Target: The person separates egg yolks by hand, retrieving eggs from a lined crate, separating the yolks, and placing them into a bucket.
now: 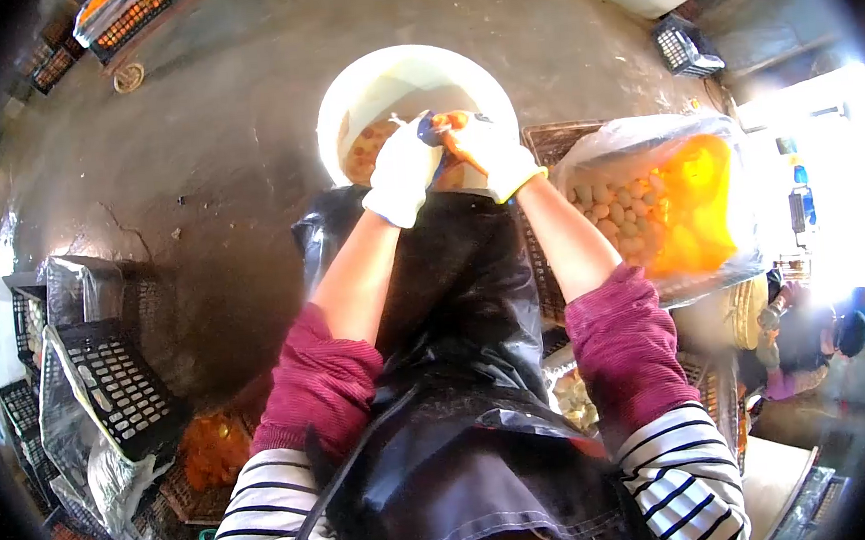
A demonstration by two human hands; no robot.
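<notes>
Both my hands, in white gloves, meet over a large white bucket (340,96). My left hand (404,172) is closed, its fingertips dark blue; what it grips is hidden. My right hand (501,157) is closed on an orange, wet-looking thing (460,146) between the two gloves; its kind is not clear. Inside the bucket, round orange-brown shapes (369,146) show in pale liquid. To the right of my right hand, pale eggs (614,207) lie in a crate lined with clear plastic (595,150), beside a bright orange-yellow mass (694,207).
Black plastic crates (120,392) stand stacked at the left, near a crate of orange material (214,451). Another crate (688,46) sits at the upper right. A person (809,344) works at the far right. My black apron (436,320) covers my lap. The floor (212,135) looks wet.
</notes>
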